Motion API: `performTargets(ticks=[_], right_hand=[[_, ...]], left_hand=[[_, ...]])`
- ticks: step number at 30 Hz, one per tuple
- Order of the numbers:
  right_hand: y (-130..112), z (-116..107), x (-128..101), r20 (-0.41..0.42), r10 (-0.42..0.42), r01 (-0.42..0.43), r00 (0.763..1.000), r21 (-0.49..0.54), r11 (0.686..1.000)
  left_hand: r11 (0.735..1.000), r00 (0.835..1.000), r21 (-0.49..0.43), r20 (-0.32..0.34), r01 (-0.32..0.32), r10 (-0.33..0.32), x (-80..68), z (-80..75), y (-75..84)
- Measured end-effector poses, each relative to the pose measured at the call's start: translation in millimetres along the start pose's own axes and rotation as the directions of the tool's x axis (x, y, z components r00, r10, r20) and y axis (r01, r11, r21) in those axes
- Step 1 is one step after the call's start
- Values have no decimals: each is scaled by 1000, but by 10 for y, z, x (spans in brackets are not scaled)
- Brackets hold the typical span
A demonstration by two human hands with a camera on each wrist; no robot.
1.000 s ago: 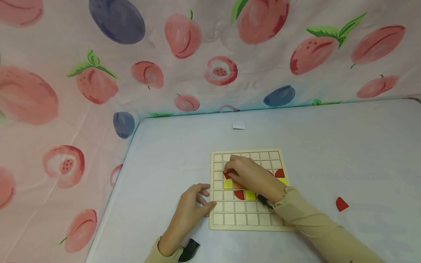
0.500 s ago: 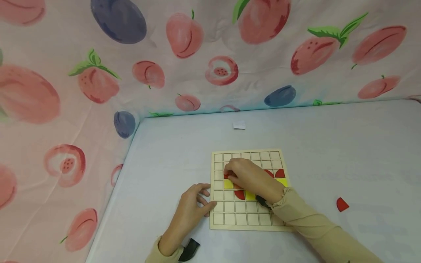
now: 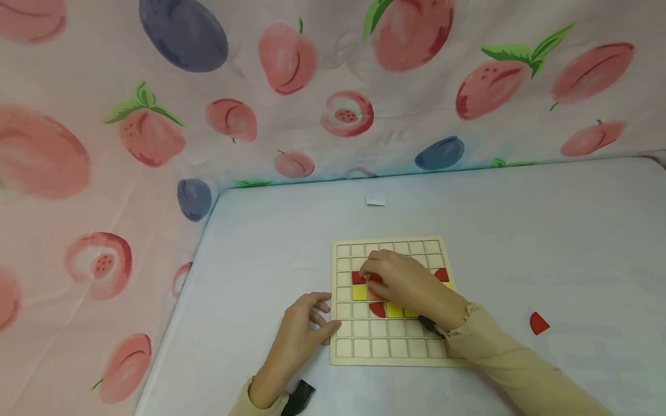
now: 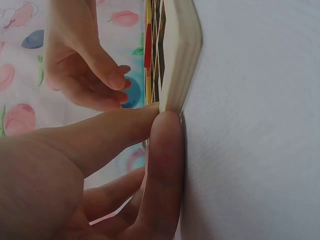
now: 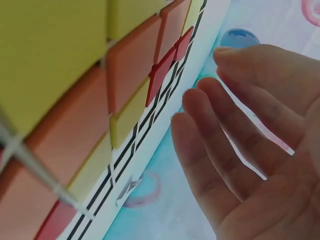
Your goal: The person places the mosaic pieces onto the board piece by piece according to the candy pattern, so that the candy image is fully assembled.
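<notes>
A pale wooden grid board (image 3: 380,348) lies on the table, with red, yellow and orange flat pieces in its squares. My left hand (image 3: 303,323) pinches the board's left edge between thumb and finger, as the left wrist view shows close up. Over the middle of the board is my right hand (image 3: 400,281), its fingers loosely bent with nothing between them in the right wrist view. A red piece (image 3: 357,278) lies at its fingertips, above a yellow square (image 3: 359,293). Another red quarter-round piece (image 3: 377,310) sits lower. The right hand and forearm hide part of the pattern.
A loose red quarter-round piece (image 3: 539,323) lies on the white table to the right of the board. Behind the board is a small white paper (image 3: 376,199). Fruit-print cloth (image 3: 312,115) hangs at the back and left.
My right hand has let go of the red piece at the left of the pattern and shifted slightly right, leaving it uncovered in its square. The left hand stays at the board's edge.
</notes>
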State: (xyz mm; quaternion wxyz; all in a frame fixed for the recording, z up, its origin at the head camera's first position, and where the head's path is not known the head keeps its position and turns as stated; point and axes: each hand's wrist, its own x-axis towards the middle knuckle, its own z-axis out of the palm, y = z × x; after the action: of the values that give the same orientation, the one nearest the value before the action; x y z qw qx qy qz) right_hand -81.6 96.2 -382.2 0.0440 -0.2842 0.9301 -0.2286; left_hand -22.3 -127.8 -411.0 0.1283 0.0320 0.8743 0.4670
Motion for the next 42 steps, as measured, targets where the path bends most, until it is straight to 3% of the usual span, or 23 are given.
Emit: performTargets(ticks=[12, 42], right_hand=[[137, -92, -302, -109, -67, 61, 992, -56, 997], [587, -424, -1060, -158, 12, -38, 987, -160, 986]], left_hand=[[1000, 1000, 18, -14, 0, 0, 6, 13, -11], [1000, 1000, 10, -6, -21, 21, 8, 10, -11]])
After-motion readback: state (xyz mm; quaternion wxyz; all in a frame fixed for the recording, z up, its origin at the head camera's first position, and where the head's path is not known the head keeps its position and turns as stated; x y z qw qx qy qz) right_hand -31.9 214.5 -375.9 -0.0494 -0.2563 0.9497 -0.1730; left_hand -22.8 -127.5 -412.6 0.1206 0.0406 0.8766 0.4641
